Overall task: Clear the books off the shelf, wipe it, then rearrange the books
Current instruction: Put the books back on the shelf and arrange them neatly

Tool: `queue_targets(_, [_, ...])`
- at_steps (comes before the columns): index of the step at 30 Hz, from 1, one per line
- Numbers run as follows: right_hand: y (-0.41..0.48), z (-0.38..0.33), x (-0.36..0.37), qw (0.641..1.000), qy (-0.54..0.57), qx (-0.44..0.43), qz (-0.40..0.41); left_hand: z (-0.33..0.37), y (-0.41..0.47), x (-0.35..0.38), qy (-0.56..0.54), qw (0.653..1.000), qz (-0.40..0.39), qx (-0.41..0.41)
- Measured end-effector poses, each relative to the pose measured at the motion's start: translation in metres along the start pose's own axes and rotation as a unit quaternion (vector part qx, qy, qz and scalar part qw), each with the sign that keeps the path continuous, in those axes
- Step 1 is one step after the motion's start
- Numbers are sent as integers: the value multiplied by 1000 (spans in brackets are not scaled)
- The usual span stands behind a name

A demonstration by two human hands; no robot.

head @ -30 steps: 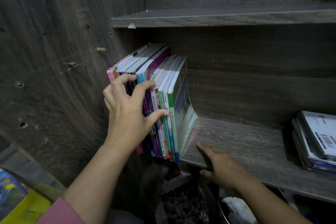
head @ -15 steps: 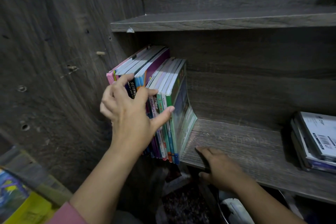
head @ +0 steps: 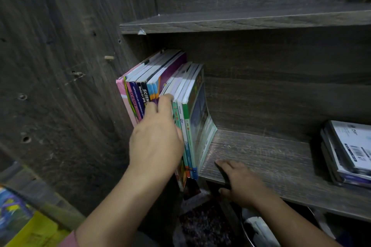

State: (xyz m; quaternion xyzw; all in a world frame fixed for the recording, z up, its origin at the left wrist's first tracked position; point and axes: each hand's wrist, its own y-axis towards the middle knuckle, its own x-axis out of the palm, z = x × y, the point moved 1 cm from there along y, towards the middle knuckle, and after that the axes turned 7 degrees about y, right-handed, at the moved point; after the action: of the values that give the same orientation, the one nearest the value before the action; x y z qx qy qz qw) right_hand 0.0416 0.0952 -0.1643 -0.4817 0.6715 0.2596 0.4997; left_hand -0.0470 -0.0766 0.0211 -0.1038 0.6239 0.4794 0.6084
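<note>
A row of upright books (head: 152,78) stands at the left end of the dark wooden shelf (head: 261,154), leaning against the side panel. The rightmost green book (head: 198,110) sags and curves at its foot. My left hand (head: 156,138) covers the middle spines, with the fingertips pushed in between the purple book and the white-edged ones and the thumb by the teal spines. My right hand (head: 241,182) holds the shelf's front edge just right of the row, fingers on top and thumb underneath.
A flat stack of books (head: 349,150) lies at the right end of the same shelf. Another shelf board (head: 241,22) runs above. Colourful books (head: 22,224) lie at the lower left. Below the shelf are dark clutter and a white object (head: 259,228).
My left hand has slid right and down along the spines, uncovering the pink and blue books, and its fingers have dug in between the middle books. My right hand has stayed on the shelf edge.
</note>
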Motion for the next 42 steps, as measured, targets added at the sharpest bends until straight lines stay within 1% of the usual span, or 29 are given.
queue_targets(4, [1, -3, 1, 1000, -11, 2, -2, -4, -13, -14, 85, 988, -125, -34])
queue_targets(7, [-1, -3, 1, 1000, -15, 5, -12, -1, -19, -9, 129, 974, -179, -46])
queue_targets(9, [-2, -3, 1, 1000, -19, 5, -19, -8, -15, -15, 146, 971, -185, -39])
queue_targets(11, [-3, -4, 0, 1000, -19, 6, -23, -19, -13, -34, 163, 971, -171, -22])
queue_targets(14, [-3, -5, -1, 999, -17, 11, -29, -24, -14, -68, 176, 971, -160, 28])
queue_targets(18, [-4, -7, -2, 999, -8, 22, -44, -13, -24, -100, 152, 957, -232, 80])
queue_targets(22, [-8, -12, -6, 997, 3, 37, -74, 3, -28, -101, 114, 950, -247, 156])
queue_targets(25, [-13, -7, -15, 996, 47, 68, -43, 21, -23, -82, 104, 942, -256, 189])
queue_targets(27, [-19, 2, -26, 990, 76, 119, -2, 27, -13, -66, 101, 950, -233, 182])
queue_targets(28, [-22, 7, -33, 986, 82, 147, 20, 29, -7, -58, 100, 958, -208, 172])
queue_targets(30, [-26, 18, -44, 974, 89, 195, 67, 31, 6, -42, 112, 973, -138, 150])
queue_targets(32, [-29, 24, -49, 965, 114, 215, 95, 32, 17, -28, 136, 979, -61, 142])
queue_targets(33, [-29, 25, -49, 967, 127, 200, 98, 31, 22, -23, 142, 980, -33, 138])
queue_targets(35, [-28, 21, -43, 976, 165, 120, 76, 29, 31, -14, 147, 981, 9, 124])
queue_targets(37, [-25, 8, -31, 972, 232, 23, 26, 29, 38, -2, 139, 983, 57, 107])
queue_targets(38, [-22, 2, -23, 967, 254, -3, 4, 31, 38, 4, 121, 984, 83, 103])
queue_targets(40, [-14, -8, -9, 959, 283, -16, -12, 33, 35, 20, 86, 983, 119, 109])
queue_targets(42, [-5, -13, 1, 958, 286, -17, -9, 31, 34, 31, 79, 976, 165, 117])
